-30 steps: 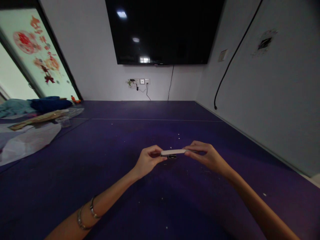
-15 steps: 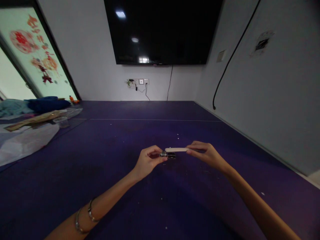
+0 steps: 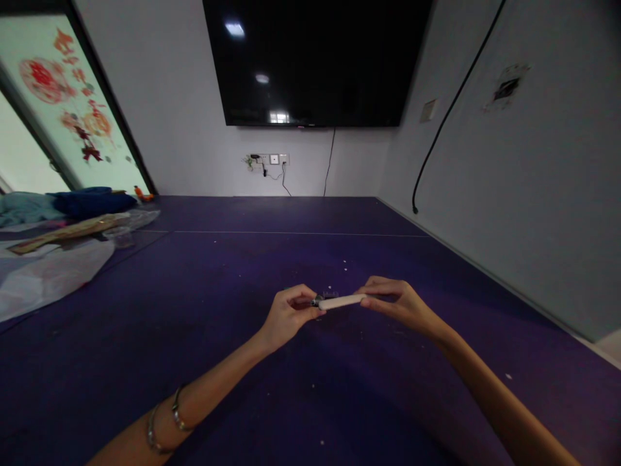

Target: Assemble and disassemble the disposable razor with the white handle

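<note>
My left hand (image 3: 291,312) pinches a small dark, shiny metallic-looking piece (image 3: 316,301) between thumb and fingers; its kind cannot be made out. My right hand (image 3: 395,303) grips one end of a slim whitish bar (image 3: 342,301) between thumb and fingers. The bar tilts a little, its left end lower and right at my left fingertips. It overlaps the dark piece and hides most of it. I cannot tell whether the two touch. Both hands are held over the purple floor surface (image 3: 242,375).
Plastic sheeting (image 3: 63,275), a brown flat piece (image 3: 72,233) and blue cloth (image 3: 97,202) lie at the left. A television (image 3: 320,65) hangs on the far wall above a row of sockets (image 3: 274,158). A black cable (image 3: 451,107) runs down the right wall.
The whitish bar's left end has dropped from above the dark piece to in front of it, so the bar now slants and covers more of that piece. My left hand has barely moved.
</note>
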`<move>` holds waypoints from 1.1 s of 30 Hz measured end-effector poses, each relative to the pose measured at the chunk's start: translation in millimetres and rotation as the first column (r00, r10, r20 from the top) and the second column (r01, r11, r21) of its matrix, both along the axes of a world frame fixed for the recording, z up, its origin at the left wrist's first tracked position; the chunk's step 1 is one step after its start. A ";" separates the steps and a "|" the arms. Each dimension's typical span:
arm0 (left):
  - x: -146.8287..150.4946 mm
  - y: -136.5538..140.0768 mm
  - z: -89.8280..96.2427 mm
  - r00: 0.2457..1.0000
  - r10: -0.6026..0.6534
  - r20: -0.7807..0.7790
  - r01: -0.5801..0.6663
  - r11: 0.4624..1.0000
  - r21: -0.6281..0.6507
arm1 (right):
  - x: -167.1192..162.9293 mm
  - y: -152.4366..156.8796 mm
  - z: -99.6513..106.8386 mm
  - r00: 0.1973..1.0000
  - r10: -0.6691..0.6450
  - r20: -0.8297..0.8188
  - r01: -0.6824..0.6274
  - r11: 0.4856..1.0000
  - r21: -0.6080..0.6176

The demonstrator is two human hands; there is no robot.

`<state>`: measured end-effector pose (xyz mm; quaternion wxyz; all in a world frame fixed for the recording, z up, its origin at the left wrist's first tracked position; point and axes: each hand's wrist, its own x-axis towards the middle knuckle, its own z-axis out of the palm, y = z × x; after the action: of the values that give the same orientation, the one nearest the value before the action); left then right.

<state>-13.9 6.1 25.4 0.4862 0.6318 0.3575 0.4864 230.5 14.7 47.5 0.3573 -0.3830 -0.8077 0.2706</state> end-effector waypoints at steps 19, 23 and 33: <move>4.6 3.7 -8.6 1.000 -0.023 0.020 0.024 0.998 -0.055 | -2.9 -0.5 -2.4 1.000 -0.014 0.010 0.014 1.000 0.003; 4.3 4.1 -8.6 1.000 -0.015 0.007 0.016 0.999 -0.033 | -3.2 -0.9 -1.9 1.000 -0.020 0.024 0.019 1.000 0.023; 3.3 5.7 -13.1 1.000 -0.008 -0.030 0.008 1.000 0.008 | -6.9 -3.1 -0.2 0.995 -0.081 0.064 0.077 0.995 0.065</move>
<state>-10.6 11.8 12.3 0.4803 0.6424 0.3601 0.4764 223.6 11.6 47.3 0.3525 -0.4120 -0.8114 0.2181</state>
